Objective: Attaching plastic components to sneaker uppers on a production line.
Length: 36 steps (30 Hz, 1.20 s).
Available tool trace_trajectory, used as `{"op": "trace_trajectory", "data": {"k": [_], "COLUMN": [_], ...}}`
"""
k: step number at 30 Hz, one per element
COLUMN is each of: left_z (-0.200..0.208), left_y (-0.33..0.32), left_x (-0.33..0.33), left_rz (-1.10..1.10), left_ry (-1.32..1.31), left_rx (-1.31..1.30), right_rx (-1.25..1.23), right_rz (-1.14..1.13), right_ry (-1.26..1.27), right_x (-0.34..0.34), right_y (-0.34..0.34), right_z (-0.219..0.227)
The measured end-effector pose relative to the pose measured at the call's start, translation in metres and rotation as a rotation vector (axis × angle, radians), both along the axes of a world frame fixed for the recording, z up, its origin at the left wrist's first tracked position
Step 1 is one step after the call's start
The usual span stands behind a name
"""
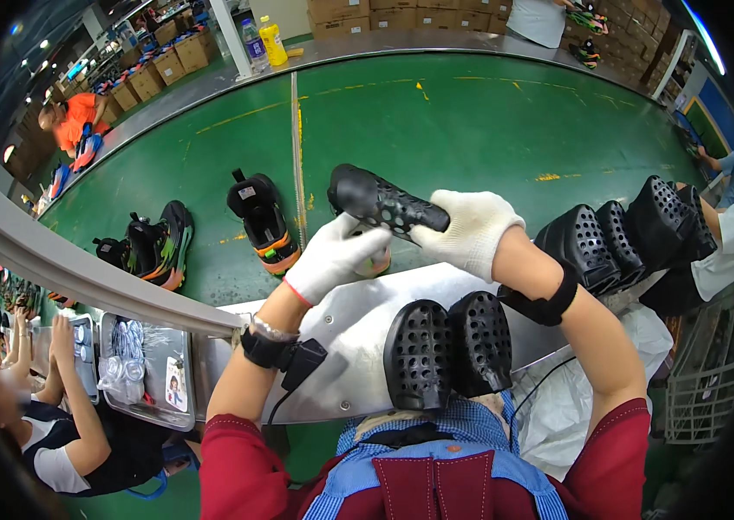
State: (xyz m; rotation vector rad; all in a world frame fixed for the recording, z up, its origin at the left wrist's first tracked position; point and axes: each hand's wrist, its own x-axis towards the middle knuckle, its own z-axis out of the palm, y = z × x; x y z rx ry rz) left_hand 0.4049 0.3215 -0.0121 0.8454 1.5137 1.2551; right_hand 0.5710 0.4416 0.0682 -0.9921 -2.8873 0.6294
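Over the green belt, a black shoe last (382,199) dotted with round holes lies tilted between my hands. My right hand (469,232), in a white knit glove, is closed round its narrower right end. The fingers of my left hand (336,256), gloved too, are curled against its lower left side. Under the left hand peeks a small orange-and-green edge, probably of a shoe, mostly hidden. Left of that hand stands a black sports shoe (258,215) with an orange sole edge. Two more perforated lasts (419,355) rest on the metal ledge close to my body.
Several perforated lasts (583,247) line the ledge at right. More black shoes (163,243) sit on the belt (488,113) at left, past a curved metal rail (98,269). Bottles (272,41) stand on the far edge. Co-workers are at left and right; a metal tray (148,373) holds laces.
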Motion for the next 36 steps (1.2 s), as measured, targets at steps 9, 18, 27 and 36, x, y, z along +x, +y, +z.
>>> {"op": "trace_trajectory", "data": {"k": [9, 18, 27, 36], "left_z": [-0.088, -0.085, -0.082, -0.090], "left_y": [0.024, 0.066, 0.068, 0.074], "left_x": [-0.013, 0.026, 0.022, 0.027], "left_rz": [-0.228, -0.253, -0.220, -0.188], "left_ry": [1.117, 1.006, 0.939, 0.958], "left_rx": [0.121, 0.056, 0.000, -0.008], "right_rx": [-0.188, -0.324, -0.314, -0.187], "right_rz": [-0.085, -0.194, -0.204, -0.161], "right_ry": [-0.195, -0.333, -0.375, -0.293], "right_x": [0.009, -0.014, -0.056, -0.075], "right_y": [0.024, 0.074, 0.084, 0.090], "right_z": [-0.019, -0.036, -0.052, -0.080]}}
